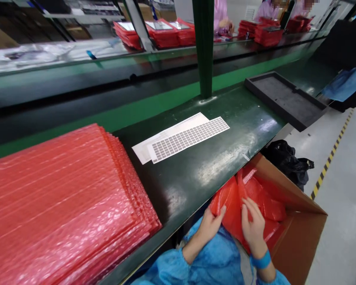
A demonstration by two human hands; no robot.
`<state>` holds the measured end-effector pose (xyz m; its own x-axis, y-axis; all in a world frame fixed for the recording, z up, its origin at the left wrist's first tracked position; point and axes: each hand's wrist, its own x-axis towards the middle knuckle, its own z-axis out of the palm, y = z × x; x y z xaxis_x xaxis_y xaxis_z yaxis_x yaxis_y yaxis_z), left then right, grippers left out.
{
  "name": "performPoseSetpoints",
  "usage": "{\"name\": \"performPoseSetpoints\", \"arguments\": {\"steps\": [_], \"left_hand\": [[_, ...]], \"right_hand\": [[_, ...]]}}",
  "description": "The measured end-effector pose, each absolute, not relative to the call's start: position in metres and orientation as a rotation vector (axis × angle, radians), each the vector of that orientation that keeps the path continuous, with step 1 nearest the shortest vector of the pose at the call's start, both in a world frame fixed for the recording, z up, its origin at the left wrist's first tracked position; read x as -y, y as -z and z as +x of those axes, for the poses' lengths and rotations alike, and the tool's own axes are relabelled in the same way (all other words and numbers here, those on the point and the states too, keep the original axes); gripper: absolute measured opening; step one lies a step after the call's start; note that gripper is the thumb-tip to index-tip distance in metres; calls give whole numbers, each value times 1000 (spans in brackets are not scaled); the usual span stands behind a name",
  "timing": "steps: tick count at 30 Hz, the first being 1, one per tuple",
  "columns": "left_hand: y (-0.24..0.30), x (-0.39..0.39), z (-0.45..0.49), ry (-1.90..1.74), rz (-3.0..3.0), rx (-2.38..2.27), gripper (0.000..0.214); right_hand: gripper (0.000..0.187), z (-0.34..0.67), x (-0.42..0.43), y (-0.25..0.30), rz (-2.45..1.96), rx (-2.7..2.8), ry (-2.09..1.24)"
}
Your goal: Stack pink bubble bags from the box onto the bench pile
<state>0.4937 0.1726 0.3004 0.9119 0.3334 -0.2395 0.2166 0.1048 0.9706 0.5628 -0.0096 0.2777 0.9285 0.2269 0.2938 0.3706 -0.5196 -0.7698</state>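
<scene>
My left hand (212,225) pinches the edge of a red plastic bag (230,204) between thumb and fingers, low beside the bench's front edge. To its right, my right hand (253,223) has its fingers closed on the red plastic too. Behind and under my hands, more red plastic (273,204) lies in an open cardboard box (304,233). A thick stack of red bubble-wrap bags (62,198) rests on the bench at the left. Between the stack and the front edge lie two overlapping label sheets (192,136), the upper one covered in small grey rectangles.
The dark green bench (178,190) carries a green post (205,51) and a black foam tray (287,97) overhanging its right edge. A black plastic bag (289,162) is beside the box. Across the line, people in pink sit behind red stacks (268,33).
</scene>
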Motion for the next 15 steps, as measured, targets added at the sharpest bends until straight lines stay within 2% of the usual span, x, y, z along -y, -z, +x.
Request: {"name": "performPoseSetpoints", "arguments": {"steps": [5,12,15], "left_hand": [[-307,-178,489,-69,1469,-404,44],[-311,-186,479,-35,1418,-352,43],[-314,-190,472,2,1389,-302,56]], "right_hand": [[35,516,-44,-321,-1908,659,246],[14,516,-59,-306,-1765,341,165],[12,517,-59,-299,-1771,318,146]]}}
